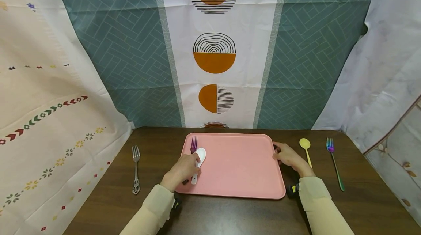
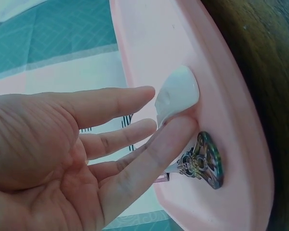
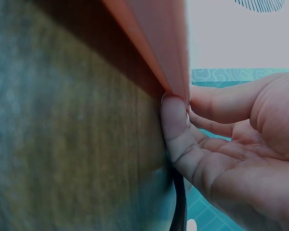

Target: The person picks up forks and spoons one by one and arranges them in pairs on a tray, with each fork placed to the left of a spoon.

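Head: left hand (image 1: 182, 168) perhaps touches spoon (image 1: 202, 153), right hand (image 1: 289, 155) grips tray (image 1: 240, 167).

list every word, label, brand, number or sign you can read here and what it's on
No readable text in any view.
Pink tray: no lettering visible.
White spoon and purple fork: no lettering visible.
Black device at the right wrist: a small yellowish mark, too small to tell whether it is lettering.
Hanging cloth: printed shapes and lines, no words or numbers.
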Demonstrator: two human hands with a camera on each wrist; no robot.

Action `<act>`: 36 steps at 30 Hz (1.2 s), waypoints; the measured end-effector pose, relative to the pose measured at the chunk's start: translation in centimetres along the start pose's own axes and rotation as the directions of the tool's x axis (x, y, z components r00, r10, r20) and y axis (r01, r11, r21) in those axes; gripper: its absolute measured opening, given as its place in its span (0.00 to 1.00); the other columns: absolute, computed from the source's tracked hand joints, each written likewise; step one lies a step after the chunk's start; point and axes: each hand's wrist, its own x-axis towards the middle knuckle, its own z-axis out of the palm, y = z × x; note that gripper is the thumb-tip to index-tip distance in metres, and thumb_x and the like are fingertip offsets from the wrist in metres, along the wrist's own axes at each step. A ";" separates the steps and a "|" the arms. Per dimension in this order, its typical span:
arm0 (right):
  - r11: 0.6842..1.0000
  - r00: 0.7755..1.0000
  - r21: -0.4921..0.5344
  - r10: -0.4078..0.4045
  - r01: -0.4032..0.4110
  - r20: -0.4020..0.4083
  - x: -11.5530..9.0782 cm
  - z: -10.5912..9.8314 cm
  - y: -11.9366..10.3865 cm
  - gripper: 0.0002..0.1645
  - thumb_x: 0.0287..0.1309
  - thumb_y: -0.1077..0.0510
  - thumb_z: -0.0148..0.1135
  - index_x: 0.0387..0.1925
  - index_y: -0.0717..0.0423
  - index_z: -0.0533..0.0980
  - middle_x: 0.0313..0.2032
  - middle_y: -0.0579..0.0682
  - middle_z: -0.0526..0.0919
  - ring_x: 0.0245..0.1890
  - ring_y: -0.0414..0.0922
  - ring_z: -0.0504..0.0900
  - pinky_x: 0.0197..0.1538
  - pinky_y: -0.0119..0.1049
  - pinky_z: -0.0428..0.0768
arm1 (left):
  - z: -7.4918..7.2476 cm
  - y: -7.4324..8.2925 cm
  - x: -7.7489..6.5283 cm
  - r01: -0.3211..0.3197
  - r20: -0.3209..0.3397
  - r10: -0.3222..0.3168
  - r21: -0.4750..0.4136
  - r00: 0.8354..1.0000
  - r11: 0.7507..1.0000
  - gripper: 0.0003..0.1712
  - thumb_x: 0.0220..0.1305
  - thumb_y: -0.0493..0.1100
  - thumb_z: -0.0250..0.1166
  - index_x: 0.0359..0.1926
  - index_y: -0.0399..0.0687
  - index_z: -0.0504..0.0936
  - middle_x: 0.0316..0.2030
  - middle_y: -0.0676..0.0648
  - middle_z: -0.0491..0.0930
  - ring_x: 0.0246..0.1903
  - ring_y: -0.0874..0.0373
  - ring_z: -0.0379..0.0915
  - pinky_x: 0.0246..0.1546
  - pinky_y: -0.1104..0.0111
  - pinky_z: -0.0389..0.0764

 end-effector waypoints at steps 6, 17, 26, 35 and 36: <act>1.000 1.000 0.010 0.002 -0.002 0.001 -0.2 0.0 -0.2 0.41 0.61 0.72 0.55 0.74 0.79 0.55 0.35 0.58 0.73 0.31 0.48 0.78 0.33 0.39 0.84 | -0.2 0.0 0.1 0.002 -0.006 -0.002 0.006 1.000 1.000 0.16 0.62 0.36 0.74 0.49 0.35 0.81 0.26 0.46 0.76 0.23 0.55 0.75 0.21 0.66 0.79; 1.000 1.000 0.006 -0.009 0.009 -0.003 -0.2 0.0 -0.3 0.40 0.61 0.72 0.55 0.73 0.79 0.55 0.35 0.58 0.73 0.30 0.47 0.77 0.34 0.40 0.84 | -0.9 -0.4 0.2 0.016 -0.033 -0.014 0.062 0.999 0.998 0.15 0.67 0.41 0.72 0.51 0.42 0.84 0.27 0.48 0.78 0.28 0.54 0.73 0.31 0.61 0.75; 1.000 1.000 0.000 -0.015 0.015 -0.008 -0.1 0.0 0.0 0.40 0.61 0.72 0.55 0.73 0.80 0.55 0.34 0.57 0.73 0.29 0.47 0.77 0.33 0.38 0.82 | -1.5 -0.7 0.0 0.017 -0.047 -0.016 0.030 0.999 0.999 0.14 0.68 0.42 0.70 0.52 0.43 0.84 0.27 0.49 0.78 0.29 0.53 0.74 0.32 0.59 0.76; 1.000 1.000 0.001 -0.002 0.002 -0.012 -0.1 0.1 -0.1 0.41 0.61 0.72 0.55 0.74 0.79 0.55 0.35 0.57 0.73 0.30 0.47 0.77 0.33 0.39 0.83 | -1.6 -0.8 0.0 0.013 -0.051 -0.013 0.004 0.999 1.000 0.12 0.71 0.41 0.68 0.52 0.42 0.84 0.26 0.48 0.76 0.27 0.54 0.72 0.28 0.63 0.72; 1.000 1.000 -0.001 -0.005 0.005 -0.011 -0.1 0.1 -0.1 0.41 0.61 0.72 0.55 0.73 0.79 0.55 0.35 0.57 0.73 0.30 0.47 0.77 0.33 0.40 0.83 | -1.5 -0.9 0.0 0.014 -0.056 -0.013 0.007 0.998 1.000 0.12 0.71 0.41 0.68 0.52 0.43 0.84 0.26 0.48 0.75 0.27 0.55 0.71 0.28 0.63 0.71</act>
